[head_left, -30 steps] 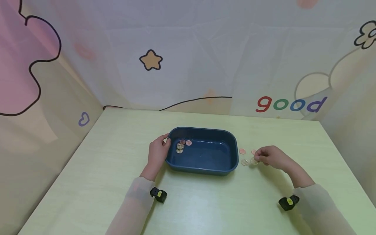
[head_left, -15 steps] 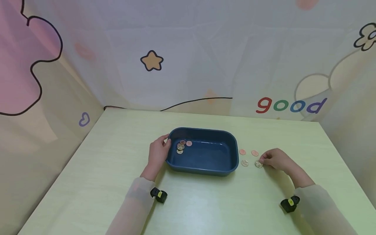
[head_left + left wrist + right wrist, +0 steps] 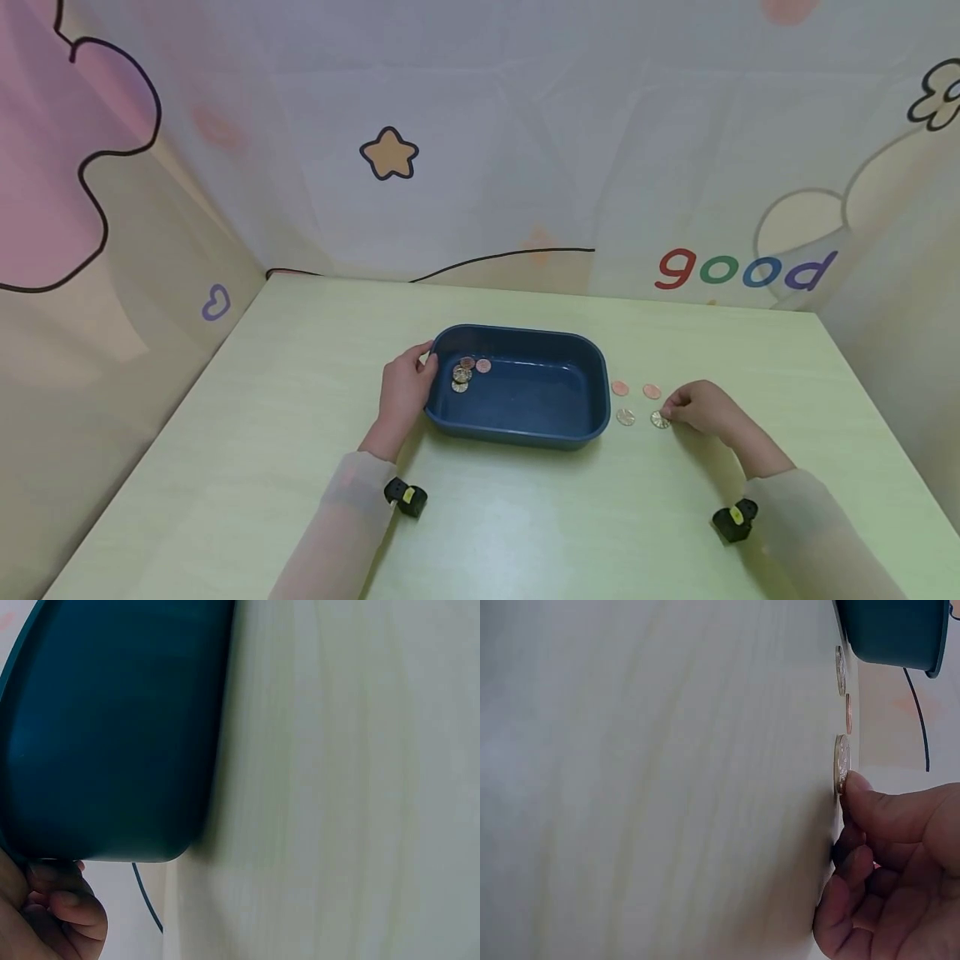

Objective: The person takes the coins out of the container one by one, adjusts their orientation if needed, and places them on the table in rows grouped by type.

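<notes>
Pinching a gold coin [image 3: 658, 421], marked too small to read, by its edge on the table [image 3: 525, 525] with the right hand [image 3: 701, 408]; beside two copper coins [image 3: 651, 391] at ten and eleven o'clock. Gripping the blue tray [image 3: 540, 400] at its nine-o'clock end with the left hand [image 3: 405, 387]. Reading "good" [image 3: 746, 272] on the backdrop [image 3: 480, 108] toward one o'clock.

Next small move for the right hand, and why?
Probably loosen the right hand and ease it off the gold coin: the coin looks flat on the table, held only at its edge, and roughly in line with the other gold coin. Dragging it away could break that row.
</notes>
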`<state>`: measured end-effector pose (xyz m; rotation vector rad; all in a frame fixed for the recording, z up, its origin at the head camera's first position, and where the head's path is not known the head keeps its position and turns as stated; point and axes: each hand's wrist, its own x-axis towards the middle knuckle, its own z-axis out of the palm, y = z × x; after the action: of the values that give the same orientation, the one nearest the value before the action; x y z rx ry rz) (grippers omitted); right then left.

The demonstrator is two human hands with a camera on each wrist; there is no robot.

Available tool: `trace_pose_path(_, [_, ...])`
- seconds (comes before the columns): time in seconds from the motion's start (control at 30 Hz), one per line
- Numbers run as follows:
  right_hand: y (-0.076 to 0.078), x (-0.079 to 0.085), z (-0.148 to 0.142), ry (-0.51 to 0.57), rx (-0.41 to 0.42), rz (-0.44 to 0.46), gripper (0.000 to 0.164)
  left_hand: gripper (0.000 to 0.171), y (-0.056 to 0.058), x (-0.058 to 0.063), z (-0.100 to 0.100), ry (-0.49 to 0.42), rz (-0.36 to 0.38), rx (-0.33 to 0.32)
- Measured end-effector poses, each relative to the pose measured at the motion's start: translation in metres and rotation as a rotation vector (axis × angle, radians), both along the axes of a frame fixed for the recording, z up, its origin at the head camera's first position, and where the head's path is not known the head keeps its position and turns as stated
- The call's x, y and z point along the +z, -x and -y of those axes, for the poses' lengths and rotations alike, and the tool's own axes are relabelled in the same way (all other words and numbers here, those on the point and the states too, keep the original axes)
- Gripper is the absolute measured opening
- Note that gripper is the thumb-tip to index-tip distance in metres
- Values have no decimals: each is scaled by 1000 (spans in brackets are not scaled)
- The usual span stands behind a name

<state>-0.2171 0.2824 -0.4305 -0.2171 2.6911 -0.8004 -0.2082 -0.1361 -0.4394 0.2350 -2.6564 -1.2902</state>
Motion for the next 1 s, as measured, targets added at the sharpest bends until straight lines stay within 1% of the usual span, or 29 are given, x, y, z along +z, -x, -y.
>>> trace_pose_path(0.33, [1,0,3,-40,19,-27,17,37,0,0,0,-4,-7,-2])
trace_pose_path(0.83, [-1,1,6,-80,1,-21,16,37,0,0,-2,0,-15,-3])
trace_pose_path(1.0, [-1,0,7,-79,4,-35,16,37,-1,0,-1,1,-15,0])
